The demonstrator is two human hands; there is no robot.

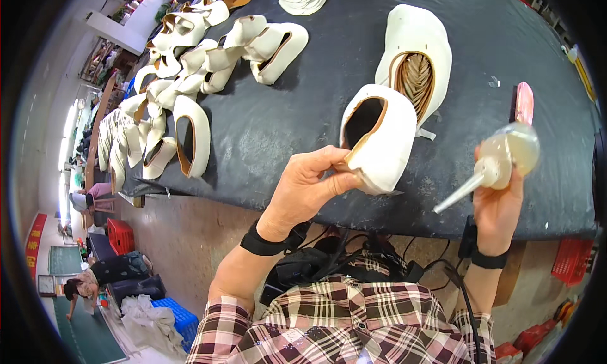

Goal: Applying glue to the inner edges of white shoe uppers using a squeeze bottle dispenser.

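Tabletop (272, 130) first: we see dark, scuffed sheeting, rounded by the lens. Beyond its left edge we get a bare floor (183, 218), a red crate (120, 236), a blue crate (180, 320) with pale crumpled sheeting (147, 320) beside it, and a person (114, 270) bending over a green surface (95, 335). Right side, near: another red crate (572, 263).

Counts: we log one white shoe upper (389, 139) in the left hand (313, 181), thumb and fingers pinching its edge above the table's near side. One second upper (420, 38) lies just beyond, brown ridged filling (414, 83) inside; contact between the two, we can't tell. One clear bottle (506, 155) in the right hand (499, 203), fingers wrapped round it, nozzle toward near left. One pink oblong piece (524, 102) lies beyond it. Left pile of uppers (196, 60): many, too overlapped for us to count.
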